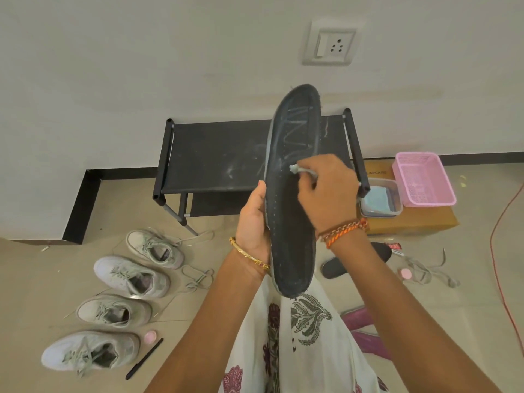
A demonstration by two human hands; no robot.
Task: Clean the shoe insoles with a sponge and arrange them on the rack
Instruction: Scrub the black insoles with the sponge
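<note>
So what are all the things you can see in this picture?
insole: 1, black with pale streaks, held up over the rack
sponge: 1, grey, against the insole
second insole: 1, black, on the floor at right
rack: 1, black, by the wall
shoes: 4, pale grey, in a row on the floor at left
pen: 1, black, near the closest shoe
basket: 1, pink, on a cardboard box
clear tub: 1, blue cloth inside, beside the basket
socket: 1, white, on the wall
left hand: holds the insole's edge
right hand: pinches the sponge

White wall [141,52] w/ socket [330,43], beige tile floor [42,279] (black skirting)
</note>
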